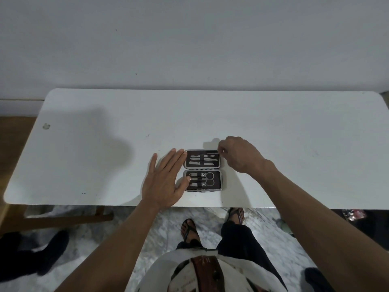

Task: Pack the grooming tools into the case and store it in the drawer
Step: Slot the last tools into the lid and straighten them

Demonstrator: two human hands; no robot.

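Note:
A small grooming case (219, 179) lies open flat on the white table (294, 144), two dark-lined halves with metal rims. The far half holds several slim metal tools (203, 160) under straps. The near half holds small scissors (208, 179) and clippers. My left hand (163, 182) lies flat with fingers spread against the case's left edge, thumb over the near half's left rim. My right hand (237, 153) has its fingers curled and pinched at the far half's right corner; whether it grips the rim or a tool is hidden. No drawer is in view.
A plain wall stands behind the table. A small mark (46, 126) sits near the table's left end. Below the near edge are marble floor, my sandalled feet (190, 228) and a wooden frame (63, 218) at the left.

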